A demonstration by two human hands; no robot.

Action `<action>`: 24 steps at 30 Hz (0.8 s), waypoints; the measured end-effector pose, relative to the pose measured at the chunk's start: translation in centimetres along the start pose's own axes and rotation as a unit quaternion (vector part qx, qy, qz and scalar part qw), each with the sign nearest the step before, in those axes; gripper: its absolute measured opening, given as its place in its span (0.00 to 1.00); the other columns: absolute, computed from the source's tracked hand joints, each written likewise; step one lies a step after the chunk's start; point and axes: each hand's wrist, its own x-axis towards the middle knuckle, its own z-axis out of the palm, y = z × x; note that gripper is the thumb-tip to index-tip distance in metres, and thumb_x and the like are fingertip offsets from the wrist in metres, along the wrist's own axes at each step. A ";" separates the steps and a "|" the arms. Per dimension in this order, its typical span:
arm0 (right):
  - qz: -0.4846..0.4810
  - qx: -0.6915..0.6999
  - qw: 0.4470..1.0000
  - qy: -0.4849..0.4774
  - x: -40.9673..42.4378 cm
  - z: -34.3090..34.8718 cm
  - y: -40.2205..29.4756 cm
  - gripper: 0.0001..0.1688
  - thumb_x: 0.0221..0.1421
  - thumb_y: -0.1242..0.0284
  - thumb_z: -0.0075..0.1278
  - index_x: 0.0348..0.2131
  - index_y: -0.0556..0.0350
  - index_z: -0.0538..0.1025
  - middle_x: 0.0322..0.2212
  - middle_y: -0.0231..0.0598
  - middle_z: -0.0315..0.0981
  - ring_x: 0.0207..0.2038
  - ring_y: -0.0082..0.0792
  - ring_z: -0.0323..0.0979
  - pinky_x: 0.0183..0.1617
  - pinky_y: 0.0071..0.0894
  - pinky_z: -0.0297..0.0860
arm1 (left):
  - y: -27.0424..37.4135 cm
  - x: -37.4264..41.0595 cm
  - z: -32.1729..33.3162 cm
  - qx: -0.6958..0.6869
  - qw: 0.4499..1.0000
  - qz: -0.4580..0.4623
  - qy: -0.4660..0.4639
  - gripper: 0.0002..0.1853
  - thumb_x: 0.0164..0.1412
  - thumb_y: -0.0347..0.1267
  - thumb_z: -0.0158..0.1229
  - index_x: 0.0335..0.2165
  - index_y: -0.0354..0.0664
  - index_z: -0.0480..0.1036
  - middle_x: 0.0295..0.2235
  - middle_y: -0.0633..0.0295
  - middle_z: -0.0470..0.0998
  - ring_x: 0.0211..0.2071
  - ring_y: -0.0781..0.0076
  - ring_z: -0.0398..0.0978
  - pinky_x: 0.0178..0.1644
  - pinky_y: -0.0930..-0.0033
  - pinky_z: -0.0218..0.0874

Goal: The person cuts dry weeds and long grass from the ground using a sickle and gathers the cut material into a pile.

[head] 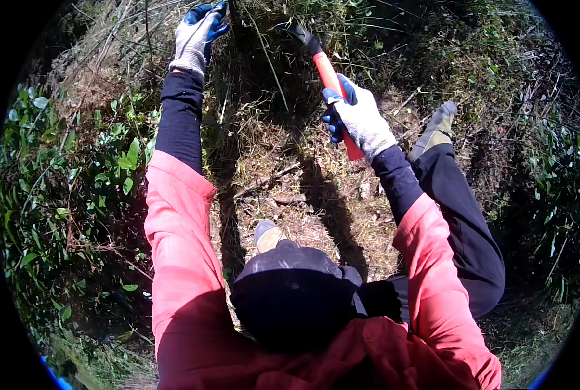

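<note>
My right hand point(356, 117), in a pale knit glove with blue-coated fingers, is wrapped around the orange handle of a hand sickle point(326, 70). Its dark, curved blade point(300, 35) points up and left into dry grass, where the tip is hard to make out among the stems. Up at the top edge of the view, my left hand point(197, 36) wears a matching glove. Its fingers are bent and apart, beside thin grass stems point(146, 34), and I see nothing held in them. A dark, shaded gap in the vegetation lies between both hands.
Leafy green shrubs point(75, 195) crowd the left side, and more foliage point(560, 209) grows at the right. Twigs point(268, 180) and dry litter cover the ground before me. My right boot point(436, 129) is stretched forward; the other boot point(269, 236) is closer in.
</note>
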 end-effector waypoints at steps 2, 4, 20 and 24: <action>0.050 0.133 0.988 0.054 1.8 0.1 0.4 0.05 0.57 0.71 0.45 0.32 0.53 0.66 0.16 0.28 0.61 0.14 0.21 0.61 0.14 0.23 0.61 | 0.8 -5.9 -0.4 0.073 0.987 0.117 0.082 0.16 0.55 0.22 0.54 0.44 0.35 0.68 0.37 0.61 0.75 0.37 0.75 0.73 0.41 0.77 0.67; 0.067 0.202 0.977 0.030 2.6 0.1 0.8 0.05 0.57 0.72 0.45 0.32 0.52 0.65 0.16 0.31 0.62 0.14 0.23 0.59 0.14 0.25 0.59 | -2.7 -13.3 -2.8 -0.002 0.985 0.143 0.096 0.18 0.53 0.16 0.53 0.45 0.32 0.67 0.38 0.60 0.75 0.37 0.76 0.73 0.45 0.76 0.65; 0.066 0.067 0.986 0.141 -13.6 -1.3 6.3 0.31 0.58 0.72 0.46 0.58 0.56 0.55 0.17 0.33 0.64 0.13 0.19 0.60 0.15 0.20 0.59 | -15.6 -17.2 -13.9 0.642 0.694 -0.240 0.223 0.38 0.40 0.32 0.61 0.52 0.36 0.59 0.46 0.44 0.68 0.47 0.53 0.68 0.52 0.61 0.58; 0.116 0.082 0.977 0.157 -17.3 -0.9 8.1 0.33 0.58 0.73 0.45 0.58 0.59 0.52 0.18 0.31 0.64 0.14 0.18 0.60 0.16 0.19 0.60 | -20.3 -17.6 -18.4 0.397 0.862 -0.070 0.307 0.30 0.40 0.22 0.58 0.47 0.44 0.68 0.39 0.53 0.75 0.36 0.58 0.74 0.44 0.66 0.64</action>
